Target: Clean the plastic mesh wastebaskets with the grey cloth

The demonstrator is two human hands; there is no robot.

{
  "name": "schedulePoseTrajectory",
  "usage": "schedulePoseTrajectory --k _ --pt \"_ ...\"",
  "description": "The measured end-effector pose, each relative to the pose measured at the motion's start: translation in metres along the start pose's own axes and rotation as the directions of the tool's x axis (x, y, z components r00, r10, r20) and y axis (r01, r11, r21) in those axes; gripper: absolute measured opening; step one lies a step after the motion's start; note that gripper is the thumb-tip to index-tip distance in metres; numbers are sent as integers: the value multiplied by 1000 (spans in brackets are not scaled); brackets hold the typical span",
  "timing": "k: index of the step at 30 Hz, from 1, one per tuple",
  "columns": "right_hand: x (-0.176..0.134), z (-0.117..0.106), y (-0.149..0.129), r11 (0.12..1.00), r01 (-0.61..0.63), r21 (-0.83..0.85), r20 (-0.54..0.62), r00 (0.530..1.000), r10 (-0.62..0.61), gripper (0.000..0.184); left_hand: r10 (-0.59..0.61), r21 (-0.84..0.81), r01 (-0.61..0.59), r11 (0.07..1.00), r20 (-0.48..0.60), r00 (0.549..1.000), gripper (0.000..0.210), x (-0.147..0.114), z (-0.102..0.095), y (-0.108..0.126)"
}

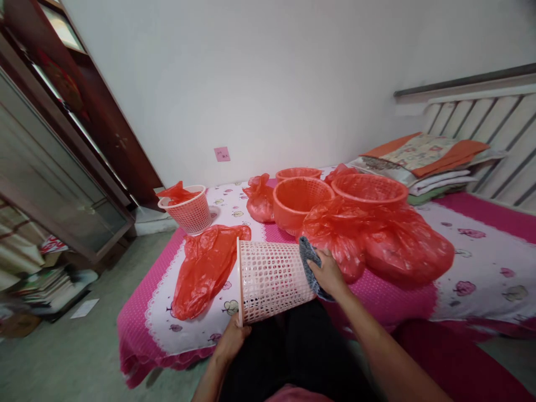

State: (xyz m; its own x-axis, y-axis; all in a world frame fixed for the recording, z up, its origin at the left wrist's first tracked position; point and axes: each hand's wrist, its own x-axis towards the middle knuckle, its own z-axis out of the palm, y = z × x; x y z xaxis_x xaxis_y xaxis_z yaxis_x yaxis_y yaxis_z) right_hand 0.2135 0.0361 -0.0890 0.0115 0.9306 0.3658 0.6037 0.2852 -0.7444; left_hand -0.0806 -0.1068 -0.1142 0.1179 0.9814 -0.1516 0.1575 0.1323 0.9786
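Note:
A pale pink perforated plastic wastebasket (272, 276) lies on its side above my lap, its rim to the left and its base to the right. My left hand (231, 338) is closed around the lower part of the rim. In my right hand (329, 273) is a grey-blue cloth (310, 267), pressed against the base end of the wastebasket. Just left of the basket, a red plastic bag (209, 268) is spread on the bed. Part of the cloth is hidden behind my right fingers.
On the bed (247, 195) stand a pink basket (188, 215) with red plastic in it and several red baskets (304, 195). Filled red bags (406, 245) bulge at the right. Folded bedding (435, 153) is stacked by the headboard (486, 134).

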Motion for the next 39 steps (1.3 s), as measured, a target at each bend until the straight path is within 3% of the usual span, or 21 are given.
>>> schedulePoseTrajectory --k 9,19,29,39 --pt "28 -1 -42 971 -28 -238 175 982 71 22 15 16 -15 1000 11 1000 63 1 0 3" --pt "43 36 -102 968 86 -234 267 963 -21 15 46 23 -46 999 5 999 62 -2 2 2" --pt "21 60 -161 947 250 -203 308 934 -181 22 6 11 -6 1000 -15 1000 59 -4 3 -1" --pt "-5 56 -171 863 444 -241 331 874 -357 35 10 -34 -8 999 35 999 56 -5 4 -5"
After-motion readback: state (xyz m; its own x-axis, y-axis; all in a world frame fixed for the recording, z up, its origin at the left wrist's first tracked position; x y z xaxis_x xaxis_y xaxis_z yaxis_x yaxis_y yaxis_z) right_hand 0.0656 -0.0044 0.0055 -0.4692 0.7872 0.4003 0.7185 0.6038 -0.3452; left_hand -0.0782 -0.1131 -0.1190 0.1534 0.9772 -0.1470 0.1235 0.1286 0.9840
